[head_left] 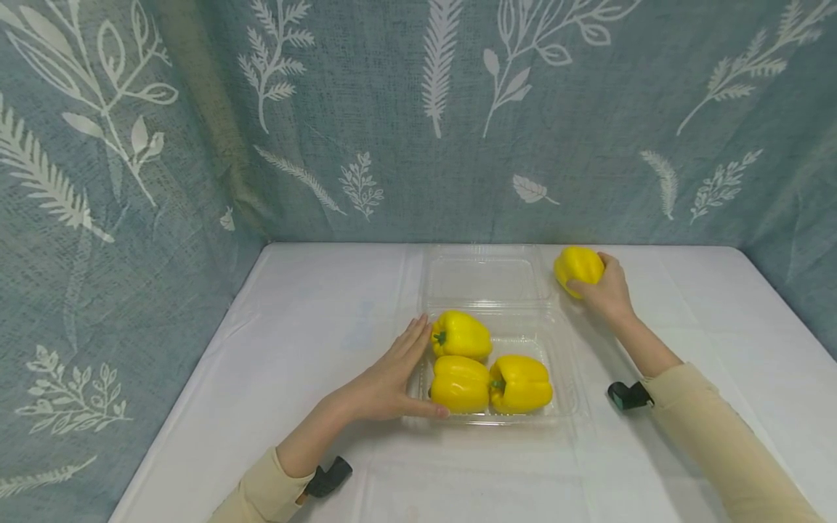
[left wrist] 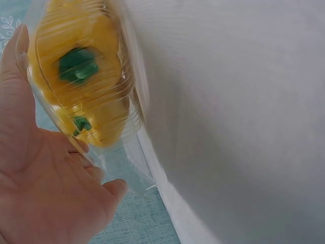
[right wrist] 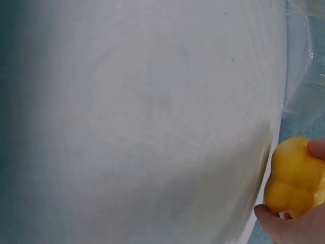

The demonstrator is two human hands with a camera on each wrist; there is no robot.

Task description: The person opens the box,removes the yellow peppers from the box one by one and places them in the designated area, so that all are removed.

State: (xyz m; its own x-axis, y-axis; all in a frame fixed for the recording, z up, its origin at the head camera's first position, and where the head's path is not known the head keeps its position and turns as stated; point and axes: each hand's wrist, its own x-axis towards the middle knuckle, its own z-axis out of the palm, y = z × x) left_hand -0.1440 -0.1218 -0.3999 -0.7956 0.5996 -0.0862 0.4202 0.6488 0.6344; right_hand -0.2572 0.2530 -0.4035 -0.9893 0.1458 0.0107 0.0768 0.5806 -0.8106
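Your right hand (head_left: 608,292) grips a yellow pepper (head_left: 578,266), lobed end toward the wrist camera; left hand (head_left: 390,374), spread wide, touches the clear box (head_left: 565,388). Three boxed peppers (head_left: 461,335): long axes sideways, stems left.

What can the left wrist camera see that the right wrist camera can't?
Only the left wrist view shows the left hand at the side of the clear container, and the yellow peppers with green stems seen through its plastic.

Only the right wrist view shows the right hand holding a single pepper outside the container, no stem showing.

Both show clear plastic, the white tablecloth and some blue-green cloth.
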